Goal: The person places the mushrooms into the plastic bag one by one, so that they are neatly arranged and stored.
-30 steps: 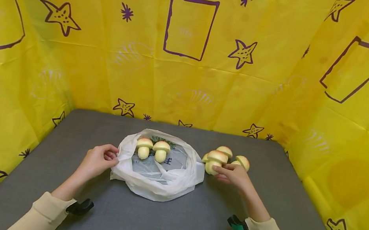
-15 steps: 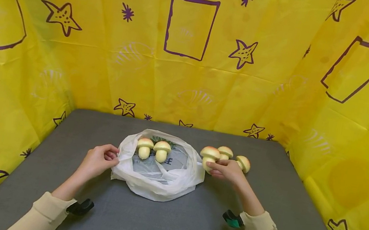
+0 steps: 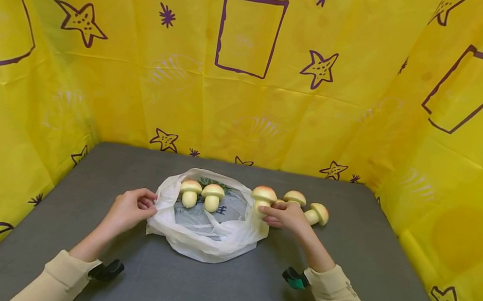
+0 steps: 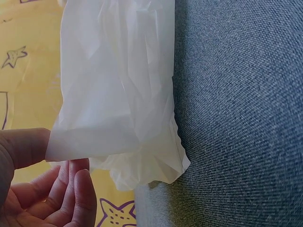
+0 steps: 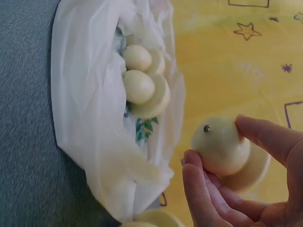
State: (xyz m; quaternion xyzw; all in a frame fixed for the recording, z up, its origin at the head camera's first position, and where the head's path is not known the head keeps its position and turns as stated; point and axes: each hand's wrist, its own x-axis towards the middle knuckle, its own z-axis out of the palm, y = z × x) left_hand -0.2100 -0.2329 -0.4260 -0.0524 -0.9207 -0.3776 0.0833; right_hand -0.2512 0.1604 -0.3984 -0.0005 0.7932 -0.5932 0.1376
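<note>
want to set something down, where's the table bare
The table is bare in front of the bag, between the wrist straps, and at right, between loose mushrooms and cloth. Crowded: the bag's right side, where the right hand holds another mushroom.

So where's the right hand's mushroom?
Just right of centre in the head view, the held mushroom is by the right edge of the white bag.

- Lit brightly and evenly in head view around the crumpled white plastic bag.
- Dimmer in wrist views, softly shadowed beside the bag.
- Blurred across the yellow star-printed fabric wall beyond it.
</note>
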